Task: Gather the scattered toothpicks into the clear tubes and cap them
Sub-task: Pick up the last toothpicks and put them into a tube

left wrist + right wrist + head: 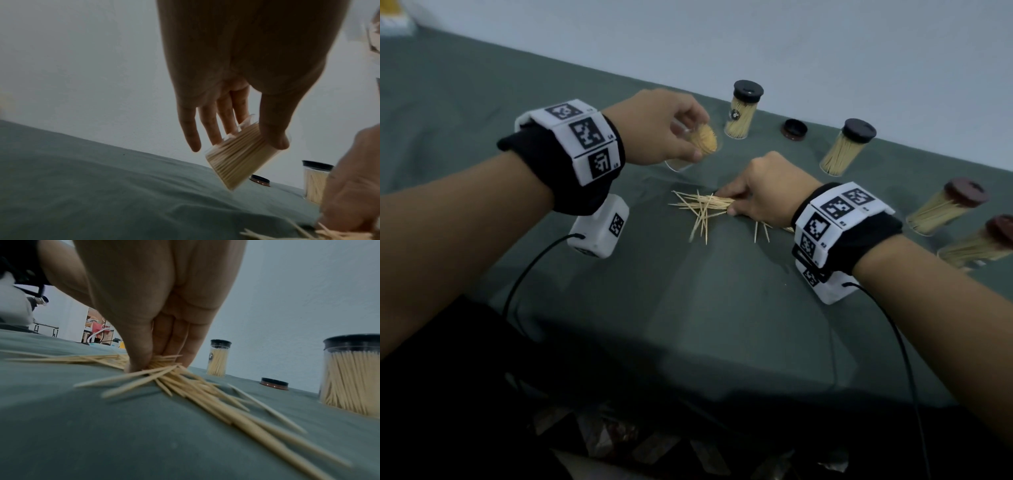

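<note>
Grey-green cloth [619, 325] covers the whole table, with a pale blank wall [825, 51] right behind it. My left hand [654, 130] is up off the cloth, thumb on one side and fingers on the other, gripping an open clear tube [236, 157] that is packed with toothpicks and tilted, its mouth turned up toward me in the head view. From the left wrist camera I can see its lower end just above the cloth, clear of it.

My right hand [760, 188] is down on the table, thumb and fingertips [185, 352] pressed together, pinching a bundle out of the scattered toothpicks [702, 209]. That pile fans out to the left of the hand, and a few strays [763, 233] lie closer to my wrist.

Beyond the hands, a loose dark cap [794, 129] sits flat on the cloth between two upright capped tubes: one black-lidded tube [743, 109] just past my left hand, another capped tube [847, 145] to its right. Further right, two more capped tubes [945, 209] stand near the table's edge, blurred, full of toothpicks. The right wrist view shows shelving and clutter [98, 331] in the far background, too small to read.
</note>
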Available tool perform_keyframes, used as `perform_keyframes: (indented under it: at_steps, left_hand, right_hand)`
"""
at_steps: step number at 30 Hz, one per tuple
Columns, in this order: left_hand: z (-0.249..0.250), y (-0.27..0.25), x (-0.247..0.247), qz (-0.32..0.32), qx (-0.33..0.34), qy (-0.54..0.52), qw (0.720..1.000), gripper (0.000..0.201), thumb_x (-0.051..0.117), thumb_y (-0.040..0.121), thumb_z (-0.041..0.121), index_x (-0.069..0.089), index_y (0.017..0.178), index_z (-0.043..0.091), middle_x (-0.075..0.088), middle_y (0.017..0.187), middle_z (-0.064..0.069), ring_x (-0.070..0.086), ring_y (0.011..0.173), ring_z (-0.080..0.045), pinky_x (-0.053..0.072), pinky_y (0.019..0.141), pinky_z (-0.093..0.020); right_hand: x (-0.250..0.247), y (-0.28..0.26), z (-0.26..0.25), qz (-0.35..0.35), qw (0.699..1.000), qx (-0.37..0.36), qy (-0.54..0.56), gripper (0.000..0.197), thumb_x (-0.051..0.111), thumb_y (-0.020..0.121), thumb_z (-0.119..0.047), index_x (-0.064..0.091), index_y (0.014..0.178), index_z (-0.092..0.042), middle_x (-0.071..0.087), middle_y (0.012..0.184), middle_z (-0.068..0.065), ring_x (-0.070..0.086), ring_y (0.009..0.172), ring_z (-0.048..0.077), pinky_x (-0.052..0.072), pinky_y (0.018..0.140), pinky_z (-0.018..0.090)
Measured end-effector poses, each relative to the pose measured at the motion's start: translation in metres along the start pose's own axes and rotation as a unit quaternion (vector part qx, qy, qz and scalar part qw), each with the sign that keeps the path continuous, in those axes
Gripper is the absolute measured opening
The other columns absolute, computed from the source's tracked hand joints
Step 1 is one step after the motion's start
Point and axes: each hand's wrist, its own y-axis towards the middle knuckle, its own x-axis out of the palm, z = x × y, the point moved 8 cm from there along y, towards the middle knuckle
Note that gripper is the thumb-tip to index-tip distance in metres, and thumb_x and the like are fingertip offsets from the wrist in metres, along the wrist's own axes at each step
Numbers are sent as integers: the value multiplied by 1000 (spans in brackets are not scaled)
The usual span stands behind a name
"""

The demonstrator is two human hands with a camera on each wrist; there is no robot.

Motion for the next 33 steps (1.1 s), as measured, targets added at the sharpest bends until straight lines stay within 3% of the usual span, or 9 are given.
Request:
perform_keyframes:
  at_steps: [5,10,14,19,24,28,31,33]
  left_hand:
    - [-9,-3,-7,17,-14,-1,1000,50,76,81,34,58,127,28,63,120,11,60,108,-8,40,91,-22]
    - [-14,-5,-5,19,-13,25,999,51,76,81,31,57,128,26,63,120,10,59,110,-10,39,93,-23]
    - [-12,-5,2,12,-2,59,998,50,77,80,28,59,127,24,64,121,6,58,114,-15,41,102,-30]
    - [-14,-5,5,5,-5,100,995,54,77,80,27,58,131,24,61,125,0,56,115,-19,38,97,-29]
    - [-9,-6,8,2,1,140,990,55,76,81,27,58,132,24,57,127,-4,52,117,-25,39,98,-34]
    - [1,-8,18,-9,18,137,990,54,76,80,30,59,131,25,57,126,-3,52,116,-23,39,96,-33]
    - [14,-10,25,-9,37,102,994,54,77,79,33,60,130,25,59,122,0,54,111,-19,37,92,-26]
    - [19,-11,28,-2,41,79,996,53,77,79,34,60,129,26,61,118,2,55,108,-16,36,88,-23]
  right_hand:
    - [-1,4,-1,8,1000,-10,-9,28,67,89,-21,71,116,-29,75,96,3,65,92,22,49,85,34]
    - [-7,-3,21,28,999,36,24,25,68,89,-21,73,113,-29,75,97,-1,64,94,17,48,84,26]
    - [-15,-10,43,51,993,81,73,22,70,88,-22,74,110,-27,75,98,-7,63,89,7,42,81,16]
    - [-24,-12,53,70,987,102,105,21,70,88,-25,74,109,-31,74,94,-10,64,86,6,44,80,16]
    - [-35,-12,46,91,983,97,124,21,69,89,-29,74,109,-32,66,79,-18,55,68,-10,33,59,-2]
    - [-38,-7,26,92,987,64,114,21,69,89,-28,74,109,-31,66,75,-17,55,65,-7,33,61,1]
    - [-38,-6,7,104,989,29,96,22,67,90,-24,74,111,-28,74,82,-5,63,73,7,47,72,16]
    - [-38,-6,-2,125,989,9,73,23,67,90,-22,73,112,-24,75,84,4,66,81,16,48,78,24]
